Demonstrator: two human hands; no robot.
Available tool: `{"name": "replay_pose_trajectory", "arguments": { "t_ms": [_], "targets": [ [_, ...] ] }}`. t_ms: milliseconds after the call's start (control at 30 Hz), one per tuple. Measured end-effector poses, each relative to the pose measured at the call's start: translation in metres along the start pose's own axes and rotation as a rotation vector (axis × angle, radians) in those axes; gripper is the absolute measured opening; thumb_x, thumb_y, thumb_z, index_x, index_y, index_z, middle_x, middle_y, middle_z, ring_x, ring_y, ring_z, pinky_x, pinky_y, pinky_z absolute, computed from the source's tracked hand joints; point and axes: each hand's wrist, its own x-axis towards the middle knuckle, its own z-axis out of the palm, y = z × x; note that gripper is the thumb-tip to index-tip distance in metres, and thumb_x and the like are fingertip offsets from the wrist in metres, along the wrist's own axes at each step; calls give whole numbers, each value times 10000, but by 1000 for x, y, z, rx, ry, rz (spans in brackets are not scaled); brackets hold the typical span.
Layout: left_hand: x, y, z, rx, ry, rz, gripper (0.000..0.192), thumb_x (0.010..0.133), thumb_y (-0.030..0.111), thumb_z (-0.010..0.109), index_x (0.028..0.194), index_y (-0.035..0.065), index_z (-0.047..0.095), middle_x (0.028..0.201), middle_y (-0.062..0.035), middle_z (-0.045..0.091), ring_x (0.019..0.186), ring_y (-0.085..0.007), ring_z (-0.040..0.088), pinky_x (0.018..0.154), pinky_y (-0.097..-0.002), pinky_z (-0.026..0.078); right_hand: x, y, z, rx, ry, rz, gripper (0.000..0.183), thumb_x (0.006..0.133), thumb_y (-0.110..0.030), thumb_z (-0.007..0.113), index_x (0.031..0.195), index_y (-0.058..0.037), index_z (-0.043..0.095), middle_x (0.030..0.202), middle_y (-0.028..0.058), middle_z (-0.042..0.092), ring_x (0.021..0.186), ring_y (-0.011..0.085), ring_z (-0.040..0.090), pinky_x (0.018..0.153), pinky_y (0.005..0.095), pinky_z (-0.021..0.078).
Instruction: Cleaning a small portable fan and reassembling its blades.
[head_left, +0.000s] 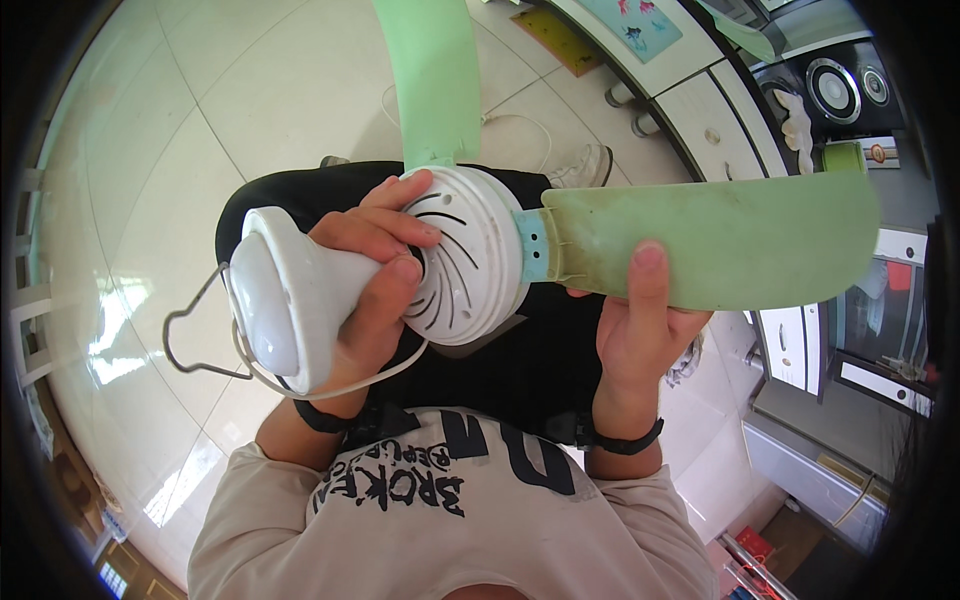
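Observation:
A small white ceiling fan rests above my lap, its round slotted motor housing (457, 255) facing up. My left hand (375, 262) grips the narrow neck between that housing and the white bell-shaped canopy (285, 300), which has a wire hanging hook (187, 322) and a white cord. One green fan blade (439, 82) points away from me. Another green blade (720, 240), with brownish stains near its root, extends to the right; my right hand (641, 322) holds it with the thumb on top and the fingers underneath. A light-blue blade bracket (533, 246) with two dark holes joins it to the housing.
Pale floor tiles (150, 195) surround my legs. A white cord (536, 127) lies on the floor beyond my knees, near my shoe (589, 166). At the right stand a white drawer cabinet (697, 124) and a black speaker (847, 86); a yellow mat (559, 37) lies beside the cabinet.

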Motion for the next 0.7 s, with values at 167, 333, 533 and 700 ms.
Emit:
{"name": "replay_pose_trajectory", "arguments": {
  "t_ms": [167,333,533,700],
  "targets": [
    [0,7,1,133,-11,4,78,840,33,586,881,50,521,918,-126,650,1193,-352,523,1093,-510,247,-3,2,-15,-228,-186,-105,302,917,-132,557,1155,40,484,972,170,620,714,226,652,463,294,520],
    [0,6,-1,96,-51,7,87,841,47,601,879,52,523,918,-116,648,1192,-337,526,1095,-506,248,-5,1,-8,-162,-91,-77,302,913,-129,560,1145,49,486,954,166,627,686,216,649,466,287,516],
    [-1,11,7,115,-59,-12,93,817,63,603,834,60,511,889,-133,645,1184,-345,531,1102,-482,249,-4,-3,-7,-60,-52,72,275,911,-127,568,1113,49,506,939,151,624,680,205,639,480,289,511],
    [0,13,15,181,11,-40,116,802,110,607,800,65,500,865,-149,648,1179,-358,536,1104,-463,251,-8,12,0,-239,125,-122,99,878,-42,600,879,50,636,803,65,652,677,138,590,647,253,467]
  ]
}}
